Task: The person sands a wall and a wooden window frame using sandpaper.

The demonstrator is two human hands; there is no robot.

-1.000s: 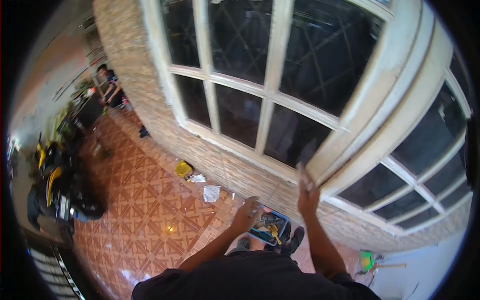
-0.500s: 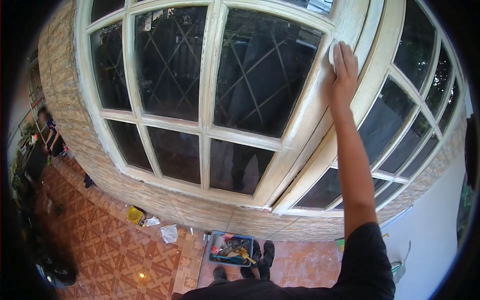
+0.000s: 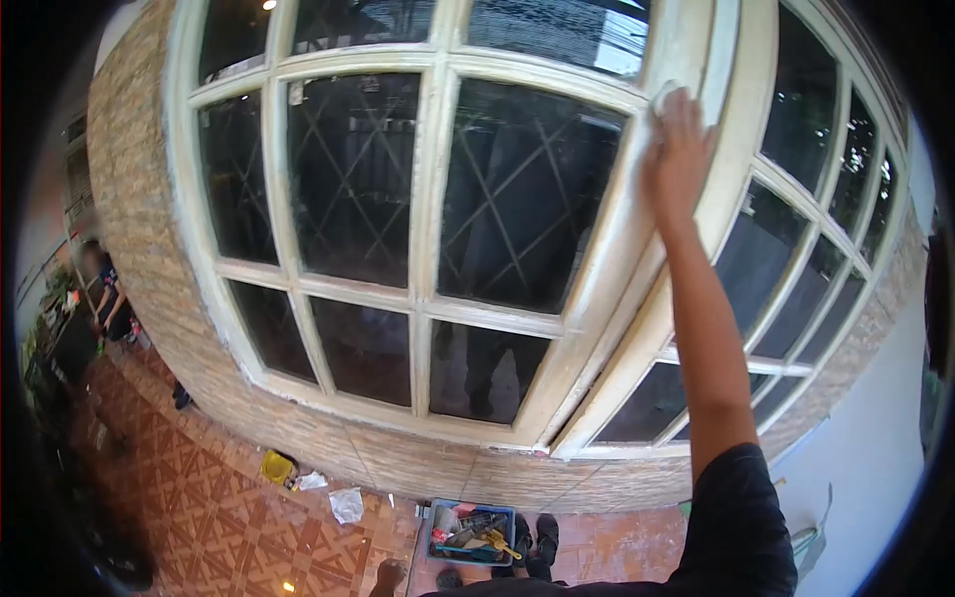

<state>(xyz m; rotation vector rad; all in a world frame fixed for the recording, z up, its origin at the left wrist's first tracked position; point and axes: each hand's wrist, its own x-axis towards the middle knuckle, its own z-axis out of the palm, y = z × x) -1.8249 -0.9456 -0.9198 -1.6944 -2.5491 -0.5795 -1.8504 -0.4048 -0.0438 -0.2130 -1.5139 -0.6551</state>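
Note:
My right hand (image 3: 680, 149) is stretched up against the cream wooden window frame (image 3: 609, 289). Its fingers press a small white pad (image 3: 668, 92) flat on the upright stile; most of the pad is hidden under the hand, so its exact kind does not show. Dark glass panes (image 3: 532, 189) with a crossed lattice behind them lie left of the hand. Low at the bottom edge, my left hand (image 3: 391, 574) hangs near my body, small and partly cut off. Its fingers cannot be made out.
A blue crate (image 3: 472, 532) of tools stands on the floor by my feet, below the stone-clad wall (image 3: 298, 413). A yellow container (image 3: 279, 468) and white sheets (image 3: 346, 505) lie on the orange tiles. A person (image 3: 111, 298) is at far left.
My right hand has shifted slightly on the stile, still pressing the pad. My left hand has come into view at the bottom. The view has tilted upward a little.

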